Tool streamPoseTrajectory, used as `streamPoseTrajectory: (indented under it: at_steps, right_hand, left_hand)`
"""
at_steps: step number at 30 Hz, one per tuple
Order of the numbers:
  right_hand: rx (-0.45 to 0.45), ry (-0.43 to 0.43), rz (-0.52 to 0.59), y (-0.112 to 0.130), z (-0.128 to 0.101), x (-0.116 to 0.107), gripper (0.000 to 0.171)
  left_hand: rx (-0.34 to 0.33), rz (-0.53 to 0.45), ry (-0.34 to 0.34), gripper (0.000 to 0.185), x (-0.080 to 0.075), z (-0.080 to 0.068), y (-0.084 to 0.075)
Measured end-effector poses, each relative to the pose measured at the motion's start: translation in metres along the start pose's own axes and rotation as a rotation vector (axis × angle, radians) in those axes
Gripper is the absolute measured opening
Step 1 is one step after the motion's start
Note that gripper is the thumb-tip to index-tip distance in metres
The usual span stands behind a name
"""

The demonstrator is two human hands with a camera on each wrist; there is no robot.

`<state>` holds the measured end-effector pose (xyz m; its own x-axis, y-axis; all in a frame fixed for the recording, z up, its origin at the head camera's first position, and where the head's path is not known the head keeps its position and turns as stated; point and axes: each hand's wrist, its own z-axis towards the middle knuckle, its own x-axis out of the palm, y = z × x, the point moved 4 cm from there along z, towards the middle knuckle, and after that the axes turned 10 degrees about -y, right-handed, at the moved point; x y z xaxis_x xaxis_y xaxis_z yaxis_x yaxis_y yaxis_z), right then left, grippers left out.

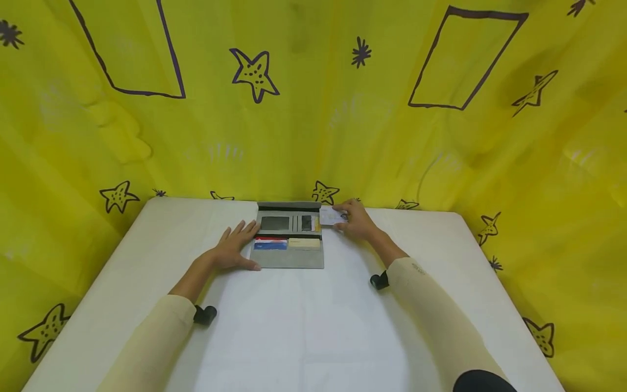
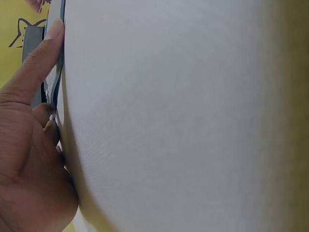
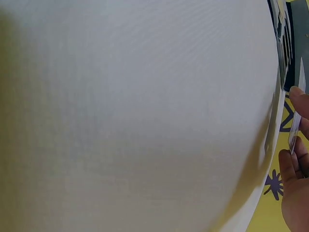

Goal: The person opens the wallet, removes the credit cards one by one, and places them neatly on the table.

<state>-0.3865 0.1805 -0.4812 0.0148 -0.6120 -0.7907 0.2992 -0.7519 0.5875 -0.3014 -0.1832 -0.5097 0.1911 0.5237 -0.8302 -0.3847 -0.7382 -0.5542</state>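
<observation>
A grey wallet (image 1: 289,260) lies unfolded near the table's far edge, with cards in its slots. Among them are a blue-and-red card (image 1: 271,245) and a cream card (image 1: 304,243) in the lower part. My left hand (image 1: 231,250), fingers spread, rests at the wallet's left edge; the left wrist view shows its thumb (image 2: 41,63) against that edge. Between thumb and fingers, my right hand (image 1: 358,220) pinches a whitish card (image 1: 330,216) at the wallet's upper right side. In the right wrist view this card (image 3: 295,125) appears nearly edge-on; whether it touches a slot I cannot tell.
A white cloth covers the table (image 1: 303,326). Behind and beside it hangs a yellow curtain (image 1: 303,136) with drawn stars and frames. Small black devices are strapped at both wrists. Part of a dark rounded object (image 1: 482,381) shows at the lower right.
</observation>
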Motion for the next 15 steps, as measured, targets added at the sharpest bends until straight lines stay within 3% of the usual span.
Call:
streamPoseTrajectory:
  at_steps: [5,15]
  right_hand:
    - [0.030,0.015,-0.006,-0.008,-0.006,0.005,0.058]
    - [0.000,0.005,-0.038,-0.007,0.000,-0.001,0.058]
  left_hand:
    - [-0.005,0.008,0.007,0.124,0.010,0.000,0.010]
    - [0.003,0.014,-0.009,0.125,0.010,0.004,0.018]
